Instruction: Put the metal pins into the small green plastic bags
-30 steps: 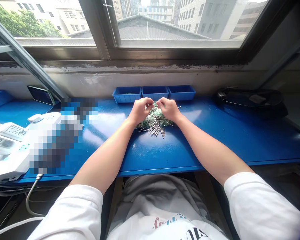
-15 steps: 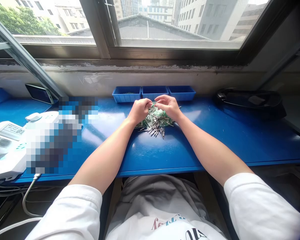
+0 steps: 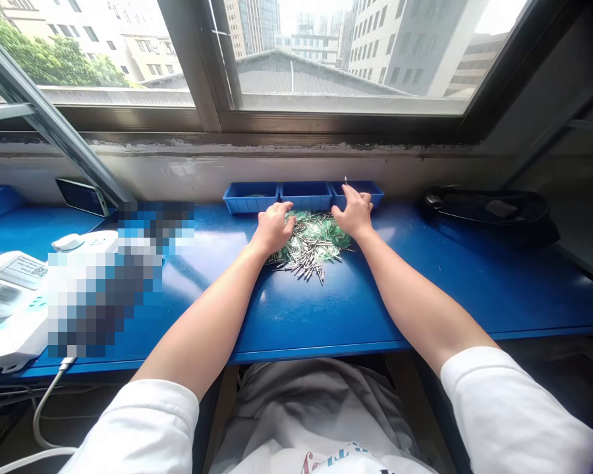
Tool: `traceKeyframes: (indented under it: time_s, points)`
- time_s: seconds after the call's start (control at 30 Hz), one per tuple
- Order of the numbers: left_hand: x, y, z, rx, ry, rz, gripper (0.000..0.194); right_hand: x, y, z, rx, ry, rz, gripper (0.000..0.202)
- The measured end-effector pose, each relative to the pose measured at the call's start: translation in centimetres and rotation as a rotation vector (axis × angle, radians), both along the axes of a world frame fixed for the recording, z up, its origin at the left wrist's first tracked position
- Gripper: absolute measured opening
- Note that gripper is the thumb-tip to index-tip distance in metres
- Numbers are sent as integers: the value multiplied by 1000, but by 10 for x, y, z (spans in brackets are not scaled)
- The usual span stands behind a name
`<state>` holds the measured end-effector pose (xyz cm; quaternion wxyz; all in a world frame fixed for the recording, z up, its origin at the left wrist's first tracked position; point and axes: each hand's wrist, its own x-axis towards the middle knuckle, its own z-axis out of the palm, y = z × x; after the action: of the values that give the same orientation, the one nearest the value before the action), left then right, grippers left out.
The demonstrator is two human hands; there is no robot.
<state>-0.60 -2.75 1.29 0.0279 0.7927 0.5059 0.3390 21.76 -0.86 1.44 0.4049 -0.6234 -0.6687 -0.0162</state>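
Note:
A heap of thin silvery metal pins [image 3: 307, 260], mixed with green and clear plastic scraps [image 3: 329, 230], lies on the blue table. At the heap's left side rests my left hand [image 3: 273, 230], its thumb and fingers apart and nothing visible between them. My right hand [image 3: 354, 214] is at the heap's far right, in front of the right blue bin [image 3: 375, 191]. Its fingertips pinch a small metal pin [image 3: 346, 180], which sticks up above the bin's rim.
Beside that bin stand the middle blue bin [image 3: 306, 196] and the left one [image 3: 251, 203], which has a few small items inside. White power strips [image 3: 17, 316] with plugs and cables occupy the table's left. A phone [image 3: 82, 196] leans near a metal strut; a black object [image 3: 489, 210] sits at right.
My hands have moved apart from above the heap. The right has gone right toward the right bin with a pin; the left has opened. The view has tilted up slightly.

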Motion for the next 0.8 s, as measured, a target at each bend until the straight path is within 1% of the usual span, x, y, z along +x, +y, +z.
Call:
traceKeyframes:
  time_s: [0.13,0.3,0.43,0.53,0.6,0.67,0.73,0.8]
  points:
    - [0,-2,-2,-23,87,-32,31,8,7,-9,-117,-71,-44,63]
    - [0,-2,-2,-47,117,-51,29,7,12,-12,-171,-65,-59,68]
    - [-1,-2,-2,-67,118,-58,27,8,14,-15,-150,-37,-51,68]
    - [-1,-2,-2,-86,128,-69,27,5,13,-14,-76,-26,-11,62]
    - [-2,-1,-3,-94,143,-91,27,1,10,-11,6,-16,67,51]
    - [-2,-1,-4,-93,157,-116,27,-4,5,-7,47,-13,205,39]
    - [-2,0,-5,-80,166,-133,27,-11,-1,-4,3,-50,370,32]
    - [-2,0,-5,-73,174,-137,28,-18,-7,-3,-67,-139,487,31]
